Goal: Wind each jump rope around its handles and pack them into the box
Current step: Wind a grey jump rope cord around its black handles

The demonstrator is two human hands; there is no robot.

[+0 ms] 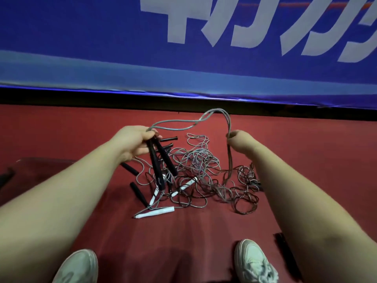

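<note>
Head view, looking down at the red floor (306, 160). The left hand (132, 142) is clamped on a pair of black handles (163, 164), held together at their far ends so that the near ends splay slightly and hang down over the pile. A grey rope (183, 122) leaves the tops of these handles, arches up and to the right, and drops into the right hand (239, 142), whose fingers are curled round it. Below that hand the rope falls into the pile of ropes (204, 176), a loose tangle of grey and dark cords lying on the floor between the two forearms. Loose black handles (138, 193) lie on the left side of the pile and white handles (157, 213) at its near edge. Two pale shoes (79, 266) stand at the near edge. A blue banner (81, 37) with white lettering fills the far side. A dark red shape (40, 166) sits at the left edge; whether it is the box cannot be told.
</note>
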